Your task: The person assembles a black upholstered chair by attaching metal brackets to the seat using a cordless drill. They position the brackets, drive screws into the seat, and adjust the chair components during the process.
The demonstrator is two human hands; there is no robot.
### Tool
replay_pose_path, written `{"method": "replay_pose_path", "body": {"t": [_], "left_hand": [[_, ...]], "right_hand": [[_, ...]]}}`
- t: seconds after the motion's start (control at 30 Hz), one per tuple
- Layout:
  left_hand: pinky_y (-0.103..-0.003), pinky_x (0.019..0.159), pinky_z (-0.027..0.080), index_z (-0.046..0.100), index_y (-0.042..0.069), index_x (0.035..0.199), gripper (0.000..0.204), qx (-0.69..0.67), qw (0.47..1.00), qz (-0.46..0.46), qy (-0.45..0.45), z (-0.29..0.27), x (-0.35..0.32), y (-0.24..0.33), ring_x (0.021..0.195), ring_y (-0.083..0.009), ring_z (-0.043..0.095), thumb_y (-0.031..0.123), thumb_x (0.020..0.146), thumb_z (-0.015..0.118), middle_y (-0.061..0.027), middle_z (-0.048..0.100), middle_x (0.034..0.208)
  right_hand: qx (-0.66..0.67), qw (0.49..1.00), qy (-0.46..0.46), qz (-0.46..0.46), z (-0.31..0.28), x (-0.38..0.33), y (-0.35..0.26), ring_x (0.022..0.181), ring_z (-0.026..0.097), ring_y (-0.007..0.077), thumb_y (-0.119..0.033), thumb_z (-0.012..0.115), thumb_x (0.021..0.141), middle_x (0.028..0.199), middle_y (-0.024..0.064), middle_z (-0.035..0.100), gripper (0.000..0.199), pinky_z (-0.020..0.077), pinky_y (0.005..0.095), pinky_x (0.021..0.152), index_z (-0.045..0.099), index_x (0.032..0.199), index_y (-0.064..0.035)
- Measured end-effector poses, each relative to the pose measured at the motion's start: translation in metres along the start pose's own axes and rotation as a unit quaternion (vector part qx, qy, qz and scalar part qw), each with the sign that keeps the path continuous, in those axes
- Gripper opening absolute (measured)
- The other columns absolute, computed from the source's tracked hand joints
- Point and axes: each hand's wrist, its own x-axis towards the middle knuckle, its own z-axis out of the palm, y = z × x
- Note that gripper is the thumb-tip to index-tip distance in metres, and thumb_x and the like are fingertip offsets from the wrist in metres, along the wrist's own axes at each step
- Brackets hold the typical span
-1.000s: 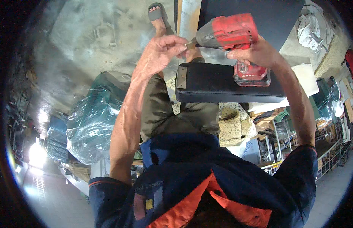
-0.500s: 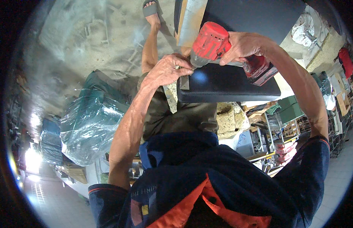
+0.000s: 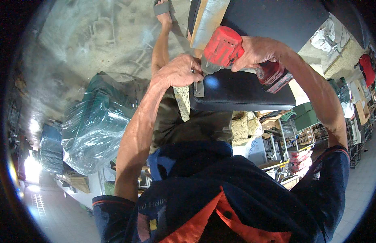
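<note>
My right hand (image 3: 258,50) grips a red cordless drill (image 3: 224,47) with its battery pack (image 3: 275,76) pointing right. The drill's nose points left and down at a small grey metal bracket (image 3: 198,87) on the left end of a black padded armrest piece (image 3: 240,91). My left hand (image 3: 177,72) is pinched at the drill's tip, fingers closed on something too small to make out. A larger black padded panel (image 3: 277,20) with a bare wooden edge (image 3: 208,18) lies just beyond the drill.
A bare concrete floor (image 3: 86,44) spreads to the upper left. My sandalled foot (image 3: 163,10) is at the top. Plastic-wrapped green furniture (image 3: 95,129) stands at the left. Foam blocks (image 3: 244,127) and cluttered metal shelves (image 3: 313,129) fill the right side.
The drill has tipped nose-down and moved left onto the armrest's end bracket. My left hand has followed it down to the tip.
</note>
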Motion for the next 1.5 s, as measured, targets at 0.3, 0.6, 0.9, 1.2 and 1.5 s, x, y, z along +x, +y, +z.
{"method": "replay_pose_path", "body": {"t": [0.3, 0.6, 0.9, 1.2, 1.5], "left_hand": [[-0.041, 0.102, 0.050, 0.072, 0.001, 0.121, 0.041, -0.049, 0.998, -0.029, -0.035, -0.002, -0.011, 0.002, 0.118, -0.0322, 0.065, 0.020, 0.084, 0.078, -0.0155, 0.069, 0.127], [-0.045, 0.120, 0.041, 0.045, 0.000, 0.151, 0.099, -0.088, 0.994, 0.037, 0.047, 0.030, -0.039, -0.014, 0.143, -0.0320, 0.047, 0.025, 0.070, 0.096, -0.0165, 0.043, 0.158], [-0.043, 0.112, 0.045, 0.061, 0.008, 0.123, 0.066, -0.122, 0.991, 0.046, 0.029, 0.029, -0.033, -0.014, 0.132, -0.0315, 0.055, 0.024, 0.069, 0.096, -0.0113, 0.057, 0.139], [-0.039, 0.112, 0.046, 0.061, 0.010, 0.123, 0.062, -0.063, 0.995, 0.082, 0.018, 0.024, -0.029, -0.014, 0.133, -0.0272, 0.053, 0.017, 0.071, 0.095, -0.0082, 0.055, 0.139], [-0.040, 0.108, 0.050, 0.066, 0.008, 0.117, 0.037, -0.119, 0.992, 0.024, 0.044, 0.032, -0.028, -0.010, 0.132, -0.0291, 0.055, 0.015, 0.084, 0.083, -0.0106, 0.054, 0.142]], "right_hand": [[-0.073, 0.993, 0.049, -0.074, 0.010, 0.010, 0.001, 0.049, 0.052, 0.0113, -0.018, 0.081, 0.083, 0.061, -0.0006, 0.057, 0.020, 0.0410, 0.0319, 0.046, 0.066, 0.088, -0.0056], [0.017, 1.000, 0.000, 0.025, 0.012, -0.004, -0.014, 0.043, 0.051, 0.0126, -0.019, 0.079, 0.086, 0.052, 0.0016, 0.054, 0.022, 0.0396, 0.0321, 0.042, 0.064, 0.076, -0.0060], [-0.003, 0.999, -0.018, 0.038, -0.001, -0.020, -0.024, 0.045, 0.053, 0.0121, -0.020, 0.079, 0.085, 0.053, 0.0002, 0.054, 0.022, 0.0408, 0.0318, 0.044, 0.063, 0.075, -0.0077], [0.000, 0.999, 0.009, 0.047, -0.013, -0.019, -0.007, 0.046, 0.050, 0.0094, -0.022, 0.080, 0.083, 0.056, -0.0023, 0.054, 0.025, 0.0364, 0.0307, 0.043, 0.061, 0.070, -0.0111], [0.077, 0.995, -0.061, 0.021, -0.024, -0.012, 0.010, 0.045, 0.045, 0.0083, -0.020, 0.081, 0.086, 0.058, -0.0036, 0.050, 0.021, 0.0330, 0.0286, 0.042, 0.062, 0.086, -0.0101]]}}
